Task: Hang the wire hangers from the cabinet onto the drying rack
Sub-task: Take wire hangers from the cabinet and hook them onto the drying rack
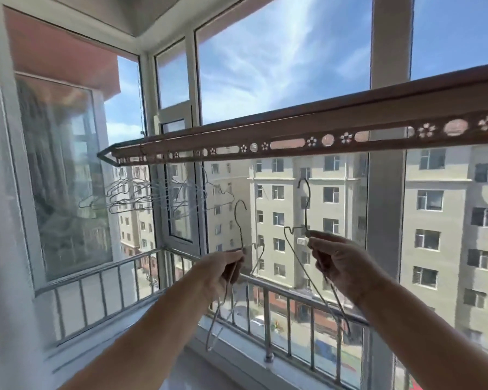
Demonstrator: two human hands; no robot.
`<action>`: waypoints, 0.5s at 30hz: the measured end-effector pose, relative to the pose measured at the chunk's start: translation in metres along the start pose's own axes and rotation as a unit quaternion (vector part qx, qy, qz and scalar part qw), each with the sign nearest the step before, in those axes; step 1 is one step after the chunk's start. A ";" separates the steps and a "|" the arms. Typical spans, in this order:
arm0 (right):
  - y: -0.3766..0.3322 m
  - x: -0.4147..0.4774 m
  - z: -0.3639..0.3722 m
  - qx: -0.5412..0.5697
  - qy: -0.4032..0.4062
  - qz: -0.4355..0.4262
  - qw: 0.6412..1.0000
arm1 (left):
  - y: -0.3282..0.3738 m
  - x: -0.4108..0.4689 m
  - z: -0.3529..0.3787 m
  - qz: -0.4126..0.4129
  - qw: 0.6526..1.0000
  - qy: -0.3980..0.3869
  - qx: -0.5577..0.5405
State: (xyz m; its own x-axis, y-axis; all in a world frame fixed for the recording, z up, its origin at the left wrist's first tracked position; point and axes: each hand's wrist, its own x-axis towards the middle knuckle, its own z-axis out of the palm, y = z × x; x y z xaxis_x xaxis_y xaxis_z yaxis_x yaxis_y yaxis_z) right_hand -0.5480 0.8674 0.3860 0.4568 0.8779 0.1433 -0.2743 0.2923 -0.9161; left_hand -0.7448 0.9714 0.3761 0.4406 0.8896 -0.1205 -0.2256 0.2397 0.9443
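Both arms are raised toward the drying rack point(307, 136), a brown rail with a row of perforated holes that runs across the window from lower left to upper right.

Left hand point(223, 273): clenched around the neck of one wire hanger point(238, 226), and possibly more than one; the count cannot be told. The hook points up and sits below the rail, not touching it. The wire body hangs down past the wrist toward the window railing point(181, 280).

Right hand point(335, 263): fingertips pinched on the neck of a second wire hanger point(304, 204). This hook is also upright, higher than the left one, just under the rail and clear of it. One shoulder of the hanger slants down to the right, below the forearm.

Hung hangers point(141, 195): a cluster of wire hangers is already suspended near the left end of the rail, well apart from both hands.

Apartment buildings point(335, 206) and sky are visible through the glass behind the rack.
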 end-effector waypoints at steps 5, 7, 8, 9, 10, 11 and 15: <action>-0.008 0.071 0.035 0.006 -0.021 -0.030 0.999 | 0.034 0.054 -0.004 0.018 1.000 -0.010 -0.014; -0.010 0.093 0.049 -0.008 -0.027 -0.044 0.999 | 0.048 0.076 -0.008 0.025 0.999 -0.011 -0.022; -0.010 0.104 0.056 -0.012 -0.029 -0.049 0.998 | 0.055 0.087 -0.010 0.028 0.999 -0.010 -0.023; -0.010 0.113 0.064 -0.015 -0.029 -0.052 0.998 | 0.062 0.097 -0.012 0.031 0.999 -0.012 -0.023; -0.009 0.123 0.071 -0.019 -0.028 -0.055 0.998 | 0.069 0.107 -0.014 0.035 0.999 -0.016 -0.021; -0.009 0.133 0.078 -0.022 -0.026 -0.060 0.998 | 0.076 0.117 -0.016 0.040 0.999 -0.020 -0.019; -0.008 0.165 0.102 -0.042 -0.017 -0.078 0.996 | 0.103 0.163 -0.025 0.058 0.998 -0.036 -0.015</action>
State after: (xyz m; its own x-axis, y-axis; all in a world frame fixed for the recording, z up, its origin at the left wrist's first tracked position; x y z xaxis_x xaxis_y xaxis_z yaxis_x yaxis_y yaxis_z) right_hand -0.5570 1.0488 0.4554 0.4598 0.8365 0.2981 -0.1303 0.3956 -0.9091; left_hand -0.7178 1.1504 0.4465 0.4705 0.8823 0.0120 -0.3040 0.1494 0.9409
